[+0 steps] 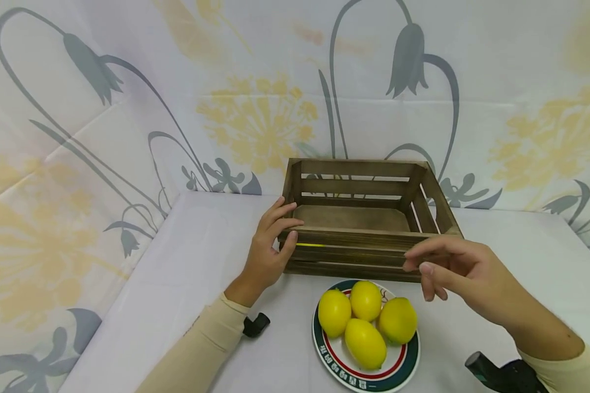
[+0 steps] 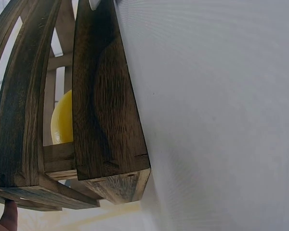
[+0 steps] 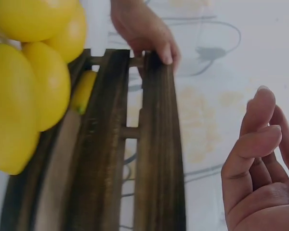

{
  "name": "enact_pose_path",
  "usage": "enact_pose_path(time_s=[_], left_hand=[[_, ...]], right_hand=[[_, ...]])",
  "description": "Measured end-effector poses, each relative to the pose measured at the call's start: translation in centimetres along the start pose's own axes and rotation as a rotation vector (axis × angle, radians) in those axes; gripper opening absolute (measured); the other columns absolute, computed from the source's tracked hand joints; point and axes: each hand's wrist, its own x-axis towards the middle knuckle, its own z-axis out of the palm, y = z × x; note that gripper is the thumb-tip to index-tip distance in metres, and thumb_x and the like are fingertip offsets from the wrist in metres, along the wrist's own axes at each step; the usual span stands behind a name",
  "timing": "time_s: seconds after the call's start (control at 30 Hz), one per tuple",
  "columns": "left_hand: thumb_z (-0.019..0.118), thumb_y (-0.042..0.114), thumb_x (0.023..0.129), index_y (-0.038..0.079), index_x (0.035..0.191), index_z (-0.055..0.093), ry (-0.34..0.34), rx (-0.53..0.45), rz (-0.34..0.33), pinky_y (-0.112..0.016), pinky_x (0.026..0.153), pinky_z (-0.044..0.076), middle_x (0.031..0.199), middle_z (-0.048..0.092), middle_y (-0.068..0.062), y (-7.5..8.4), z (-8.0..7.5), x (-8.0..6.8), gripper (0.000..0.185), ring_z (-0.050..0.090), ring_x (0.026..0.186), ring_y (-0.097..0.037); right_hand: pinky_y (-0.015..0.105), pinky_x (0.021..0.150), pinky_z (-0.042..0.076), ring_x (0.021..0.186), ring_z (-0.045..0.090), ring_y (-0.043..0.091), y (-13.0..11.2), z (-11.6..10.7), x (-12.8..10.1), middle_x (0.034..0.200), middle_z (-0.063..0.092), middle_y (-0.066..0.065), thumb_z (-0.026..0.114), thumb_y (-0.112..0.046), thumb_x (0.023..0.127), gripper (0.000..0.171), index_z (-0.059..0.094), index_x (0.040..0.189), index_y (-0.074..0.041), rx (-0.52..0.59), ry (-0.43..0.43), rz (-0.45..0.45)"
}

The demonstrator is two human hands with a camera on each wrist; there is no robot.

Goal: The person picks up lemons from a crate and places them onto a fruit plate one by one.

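A dark wooden slatted crate (image 1: 364,236) stands open-topped on the white table, with nothing visible on its floor. My left hand (image 1: 287,226) grips its front-left corner, fingers over the top edge and thumb on the front slat; the right wrist view shows the left hand (image 3: 144,29) on the crate (image 3: 156,144). My right hand (image 1: 423,273) hovers by the crate's front right, above the plate, its fingers (image 3: 260,144) loose and holding nothing. Several yellow lemons (image 1: 366,322) lie on a round plate (image 1: 408,365) in front of the crate. In the left wrist view a yellow shape (image 2: 62,120) shows through the crate's slats (image 2: 103,110).
A floral cloth (image 1: 255,109) hangs behind and to the left of the table (image 1: 187,262). A small black object (image 1: 255,325) sits by my left sleeve and another black object (image 1: 501,376) by my right sleeve. The plate sits close to the table's near edge.
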Motion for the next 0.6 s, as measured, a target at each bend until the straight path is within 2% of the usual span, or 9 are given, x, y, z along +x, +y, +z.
enact_pose_path(time_s=[0.23,0.4,0.6], left_hand=[[0.055,0.013,0.098,0.010,0.120,0.068,0.002,0.025,-0.001,-0.047,0.124,0.029,0.147,0.052,-0.009,0.0,0.0,0.0,0.025,0.032,0.150,-0.026],[0.056,0.014,0.098,0.012,0.126,0.066,0.006,0.040,0.001,-0.046,0.123,0.031,0.148,0.052,-0.008,0.0,0.0,0.0,0.030,0.033,0.150,-0.025],[0.056,0.014,0.098,0.011,0.126,0.065,0.008,0.032,-0.010,-0.046,0.123,0.031,0.148,0.051,-0.007,0.2,0.0,-0.1,0.030,0.032,0.150,-0.025]], right_hand=[[0.030,0.051,0.047,0.062,0.058,0.013,-2.1,-0.3,2.3,0.087,0.069,-0.002,0.049,0.018,0.092,0.028,0.063,0.112,0.003,-0.062,0.032,-0.022],[0.029,0.050,0.048,0.061,0.060,0.013,-3.4,-0.6,4.1,0.075,0.066,0.000,0.052,0.013,0.094,0.027,0.065,0.111,-0.003,-0.128,0.031,-0.044],[0.027,0.049,0.047,0.059,0.057,0.015,-4.7,-1.5,6.9,0.080,0.068,-0.001,0.055,0.004,0.098,0.021,0.066,0.111,-0.008,-0.259,0.015,-0.003]])
